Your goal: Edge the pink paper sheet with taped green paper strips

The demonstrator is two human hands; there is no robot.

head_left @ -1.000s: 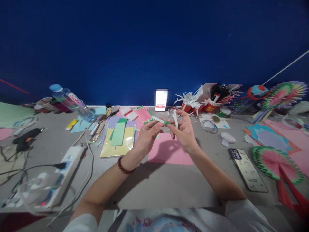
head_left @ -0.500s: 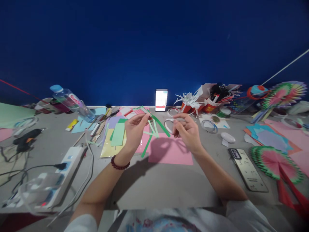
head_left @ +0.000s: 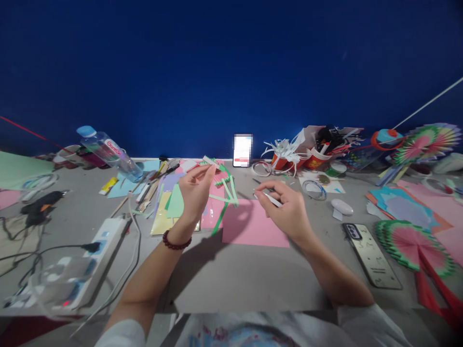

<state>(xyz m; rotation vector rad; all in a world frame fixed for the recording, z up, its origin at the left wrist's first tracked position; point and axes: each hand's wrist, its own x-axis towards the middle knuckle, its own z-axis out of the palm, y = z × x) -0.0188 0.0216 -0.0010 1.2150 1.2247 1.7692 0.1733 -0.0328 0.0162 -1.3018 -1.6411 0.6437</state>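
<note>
My left hand (head_left: pixel 195 190) is raised above the table, fingers pinched on a bundle of green and white paper strips (head_left: pixel 226 185) that hang down over the pink sheets. A dark bead bracelet (head_left: pixel 175 242) sits on that wrist. My right hand (head_left: pixel 287 207) hovers over the pink paper sheet (head_left: pixel 253 229), fingers closed on a small white strip of tape (head_left: pixel 271 198). The two hands are apart, about a hand's width between them.
A water bottle (head_left: pixel 108 152), glue gun (head_left: pixel 38 205) and power strip (head_left: pixel 97 246) lie at the left. A lit phone (head_left: pixel 242 150) stands at the back, with tape rolls (head_left: pixel 261 168) and red cups (head_left: pixel 314 156) nearby. Another phone (head_left: pixel 372 255) and folded paper fans (head_left: pixel 412 238) lie at the right.
The hands have drawn apart. My left hand lifted the strips up and leftward so they hang loose. My right hand dropped toward the pink sheet, now pinching a white strip instead of the tape ring.
</note>
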